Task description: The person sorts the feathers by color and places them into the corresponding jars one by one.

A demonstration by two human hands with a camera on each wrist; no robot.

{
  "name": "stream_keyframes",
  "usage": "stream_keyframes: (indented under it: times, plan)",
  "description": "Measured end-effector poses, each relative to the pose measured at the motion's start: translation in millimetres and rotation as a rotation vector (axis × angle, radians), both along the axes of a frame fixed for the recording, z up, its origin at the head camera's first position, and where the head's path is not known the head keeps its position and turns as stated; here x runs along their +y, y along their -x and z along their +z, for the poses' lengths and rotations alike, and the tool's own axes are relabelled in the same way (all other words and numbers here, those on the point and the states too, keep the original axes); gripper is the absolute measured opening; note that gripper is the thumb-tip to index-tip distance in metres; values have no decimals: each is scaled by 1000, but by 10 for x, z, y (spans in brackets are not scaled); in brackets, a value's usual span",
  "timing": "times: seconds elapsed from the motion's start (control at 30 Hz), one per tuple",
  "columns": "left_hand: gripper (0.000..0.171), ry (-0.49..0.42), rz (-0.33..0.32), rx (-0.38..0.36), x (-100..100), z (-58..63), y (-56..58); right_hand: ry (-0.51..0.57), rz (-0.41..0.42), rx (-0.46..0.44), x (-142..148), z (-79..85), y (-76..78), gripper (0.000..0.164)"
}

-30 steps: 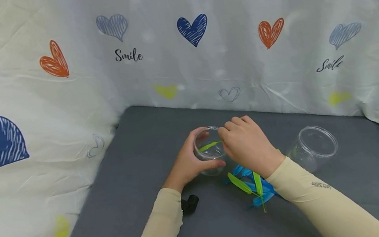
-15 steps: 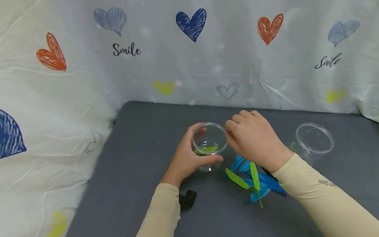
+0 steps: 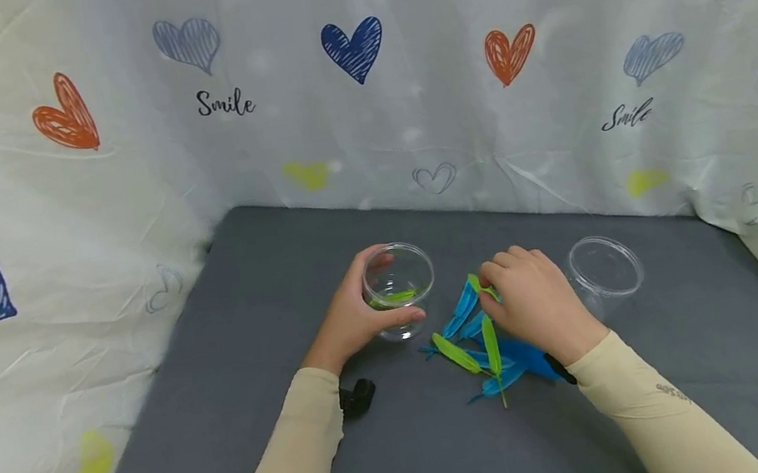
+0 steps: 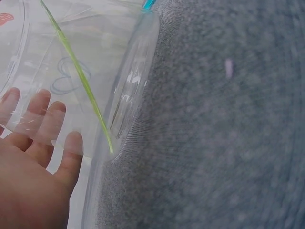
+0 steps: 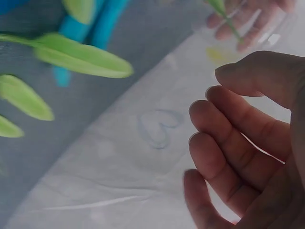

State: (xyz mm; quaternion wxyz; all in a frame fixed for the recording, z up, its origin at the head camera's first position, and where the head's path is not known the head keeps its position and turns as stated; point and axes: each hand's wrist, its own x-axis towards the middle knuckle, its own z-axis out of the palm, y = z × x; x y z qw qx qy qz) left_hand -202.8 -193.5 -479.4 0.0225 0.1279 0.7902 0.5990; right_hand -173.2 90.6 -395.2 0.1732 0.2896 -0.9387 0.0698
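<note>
My left hand point(image 3: 347, 314) grips a clear plastic jar point(image 3: 397, 274) at the left, thumb on the near side and fingers on the far side. A green feather point(image 4: 76, 64) lies inside the jar; its thin stem slants across the left wrist view. My right hand point(image 3: 538, 297) hovers over a pile of feathers, its fingers loosely bent. The right wrist view shows nothing between thumb and fingertips. Blue feathers point(image 3: 514, 352) lie beneath several green feathers point(image 3: 455, 353). Another green feather point(image 5: 86, 59) is beside the right fingers, apart from them.
A second clear plastic jar point(image 3: 605, 264) stands right of the right hand. The dark grey tabletop point(image 3: 419, 466) meets a white curtain point(image 3: 298, 124) printed with hearts at its back and left. A black device point(image 3: 358, 398) sits at the left wrist.
The right hand has let go of the green feather, now down in the jar, and has moved from the jar's rim right and down to the feather pile. The left hand keeps its hold.
</note>
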Motion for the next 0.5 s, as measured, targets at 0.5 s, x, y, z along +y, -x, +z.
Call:
stream_keyframes:
  times: [0.5]
  plan:
    - [110, 3, -6, 15, 17, -11, 13, 90, 23, -141, 270, -494, -417, 16]
